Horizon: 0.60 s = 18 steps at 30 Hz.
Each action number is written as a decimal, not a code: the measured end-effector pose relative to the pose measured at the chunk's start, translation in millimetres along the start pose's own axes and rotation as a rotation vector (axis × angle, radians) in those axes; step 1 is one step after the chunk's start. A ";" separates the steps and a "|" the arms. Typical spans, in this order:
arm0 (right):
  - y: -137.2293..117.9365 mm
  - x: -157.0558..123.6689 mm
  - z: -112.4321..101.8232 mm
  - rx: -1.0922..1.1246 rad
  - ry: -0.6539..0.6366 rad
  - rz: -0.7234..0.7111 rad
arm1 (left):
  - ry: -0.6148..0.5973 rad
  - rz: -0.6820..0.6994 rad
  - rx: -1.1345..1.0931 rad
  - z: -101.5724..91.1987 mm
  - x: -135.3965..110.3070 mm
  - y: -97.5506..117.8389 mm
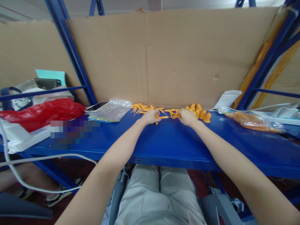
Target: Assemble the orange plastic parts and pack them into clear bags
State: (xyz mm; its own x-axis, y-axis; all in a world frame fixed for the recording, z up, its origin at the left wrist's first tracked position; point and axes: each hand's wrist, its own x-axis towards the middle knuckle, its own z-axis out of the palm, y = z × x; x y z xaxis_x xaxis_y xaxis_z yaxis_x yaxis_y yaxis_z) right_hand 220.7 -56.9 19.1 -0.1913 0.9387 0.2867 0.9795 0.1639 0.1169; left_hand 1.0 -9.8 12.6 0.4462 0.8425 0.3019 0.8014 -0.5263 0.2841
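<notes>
Both my hands rest far out on the blue shelf (164, 143). My left hand (150, 116) is closed on one end of a small orange plastic piece (162, 117). Its other end, a round orange part joined by a short metal chain, sits in the closed fingers of my right hand (187, 116). Behind my left hand lies a pile of flat orange pieces with chains (142, 108). Behind my right hand stands a cluster of orange cone-shaped pieces (199, 112).
A cardboard sheet (164, 53) walls the back. Clear plastic bags (112, 109) and a phone (95, 107) lie at left, with a red bag (42, 113) further left. A bag of orange parts (254, 122) and a white pouch (227, 98) lie at right. White cable (47, 157) hangs off the front edge.
</notes>
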 end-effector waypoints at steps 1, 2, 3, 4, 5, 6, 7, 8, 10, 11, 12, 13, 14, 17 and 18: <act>-1.5 -0.8 -0.3 -0.015 -0.001 -0.013 | 0.003 0.001 -0.007 0.4 0.1 -0.4; -2.5 -1.3 -0.4 -0.027 -0.001 -0.021 | 0.006 0.000 -0.014 0.8 0.1 -0.7; -3.1 -1.7 -0.2 -0.037 0.000 -0.025 | 0.007 -0.003 -0.021 1.1 0.1 -0.9; -3.3 -1.9 0.1 -0.046 0.001 -0.026 | 0.004 -0.006 -0.025 1.4 0.2 -0.9; -3.1 -1.9 0.4 -0.053 0.001 -0.026 | -0.003 -0.010 -0.026 1.5 0.2 -0.9; -2.7 -1.8 0.9 -0.059 0.001 -0.024 | -0.012 -0.014 -0.025 1.5 0.2 -0.8; -2.2 -1.6 1.3 -0.062 0.003 -0.024 | -0.022 -0.017 -0.021 1.5 0.2 -0.7; -1.7 -1.4 1.6 -0.065 0.007 -0.027 | -0.031 -0.019 -0.017 1.3 0.2 -0.5; -1.0 -0.9 2.1 -0.068 0.021 -0.040 | -0.034 -0.021 -0.004 0.8 -0.1 0.1; -1.0 -0.7 2.2 -0.068 0.029 -0.048 | -0.024 -0.021 0.007 0.5 -0.3 0.5; -1.3 -0.5 2.2 -0.066 0.036 -0.054 | -0.011 -0.021 0.022 0.2 -0.6 0.9; -1.7 -0.3 2.2 -0.064 0.040 -0.059 | 0.002 -0.021 0.037 0.0 -0.9 1.4; -2.3 -0.2 2.2 -0.060 0.043 -0.065 | 0.015 -0.022 0.052 -0.3 -1.2 1.9; -4.6 0.8 3.2 -0.039 0.040 -0.104 | 0.027 -0.017 0.068 -0.4 -1.7 3.0; -5.3 1.2 4.0 -0.024 0.040 -0.126 | 0.026 -0.009 0.063 -0.3 -1.8 3.0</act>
State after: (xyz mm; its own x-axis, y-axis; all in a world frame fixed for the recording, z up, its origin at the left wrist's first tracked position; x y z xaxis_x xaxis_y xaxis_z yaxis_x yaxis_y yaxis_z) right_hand 215.5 -55.4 15.0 -0.3159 0.8980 0.3063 0.9458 0.2725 0.1767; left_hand 2.5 -13.0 13.2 0.4294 0.8432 0.3235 0.8289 -0.5101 0.2295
